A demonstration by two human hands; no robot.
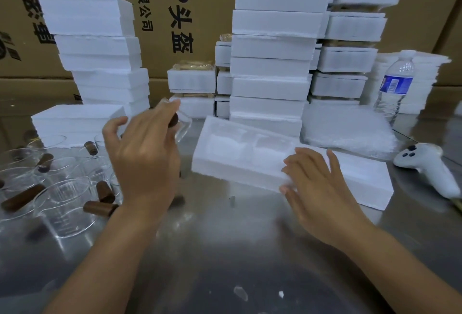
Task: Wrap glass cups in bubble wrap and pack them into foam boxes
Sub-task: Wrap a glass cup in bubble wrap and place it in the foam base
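My left hand [143, 153] is raised over the steel table and grips a clear glass cup [181, 123] with a brown wooden handle, mostly hidden behind the fingers. My right hand [317, 183] grips the near right end of an open white foam box [237, 151], which is tilted up with its two moulded hollows facing me. A flat foam lid [362, 178] lies under and to the right of that box. Several more glass cups with brown handles [62, 196] stand crowded at the left of the table. A pile of bubble wrap [350, 128] sits behind the lid.
Tall stacks of white foam boxes [272, 63] fill the back, with another stack at the left [100, 46]. A water bottle [396, 83] stands at the right, with a white game controller [425, 163] lying nearer on the steel table [225, 251]. Cardboard cartons [190, 13] form the back wall.
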